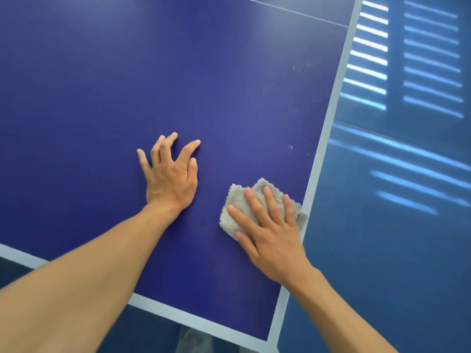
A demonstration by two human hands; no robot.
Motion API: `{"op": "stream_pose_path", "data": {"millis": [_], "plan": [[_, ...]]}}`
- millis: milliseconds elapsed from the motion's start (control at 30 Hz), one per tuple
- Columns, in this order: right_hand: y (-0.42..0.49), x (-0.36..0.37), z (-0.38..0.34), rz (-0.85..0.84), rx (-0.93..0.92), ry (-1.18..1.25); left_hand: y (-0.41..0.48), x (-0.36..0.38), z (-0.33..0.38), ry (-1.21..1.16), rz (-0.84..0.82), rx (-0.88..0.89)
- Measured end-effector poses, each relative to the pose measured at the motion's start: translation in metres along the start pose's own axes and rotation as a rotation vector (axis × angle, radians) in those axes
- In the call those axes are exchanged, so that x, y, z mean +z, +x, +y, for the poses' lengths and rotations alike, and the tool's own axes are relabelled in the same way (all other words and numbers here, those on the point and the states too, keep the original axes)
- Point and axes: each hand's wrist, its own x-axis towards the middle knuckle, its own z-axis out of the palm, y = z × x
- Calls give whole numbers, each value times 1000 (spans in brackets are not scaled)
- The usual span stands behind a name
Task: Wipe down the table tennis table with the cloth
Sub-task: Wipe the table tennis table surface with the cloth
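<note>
The blue table tennis table (pixel 178 80) fills most of the view, with a pale border line along its near and right edges. A small folded grey cloth (pixel 238 200) lies on it close to the right edge. My right hand (pixel 270 230) presses flat on the cloth with straight fingers. To the left, my left hand (pixel 170 171) rests on the bare tabletop, fingers spread, holding nothing. A few pale specks (pixel 290 147) dot the surface beyond the cloth.
The table's near right corner (pixel 272 340) is at the bottom. Right of the table is blue floor (pixel 382 250) striped with bright bars of light. A thin white line (pixel 293 12) crosses the tabletop at the far end.
</note>
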Motion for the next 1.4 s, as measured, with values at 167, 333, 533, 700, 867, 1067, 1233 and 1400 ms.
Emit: {"op": "stream_pose_path", "data": {"millis": [167, 333, 533, 700, 867, 1067, 1233, 1400], "plan": [[49, -26, 51, 37, 290, 27, 2, 1, -3, -2, 24, 6], [143, -44, 61, 82, 662, 179, 2, 1, -3, -1, 15, 17], [87, -11, -23, 73, 108, 45, 4, 1, -3, -17, 22, 21], [-7, 10, -29, 4, -79, 12, 4, 1, -3, -4, 17, 28], [35, -11, -4, 36, 378, 46, 4, -2, -1, 8, -14, 36], [88, -1, -86, 57, 349, 67, 10, -23, -10, -350, -158, -17], [20, 35, -171, -14, -149, 53, -24, -56, -78, -427, -50, -42], [19, 21, -133, -85, -362, -21, -103, -58, -152, -80, 42, -322]]}}
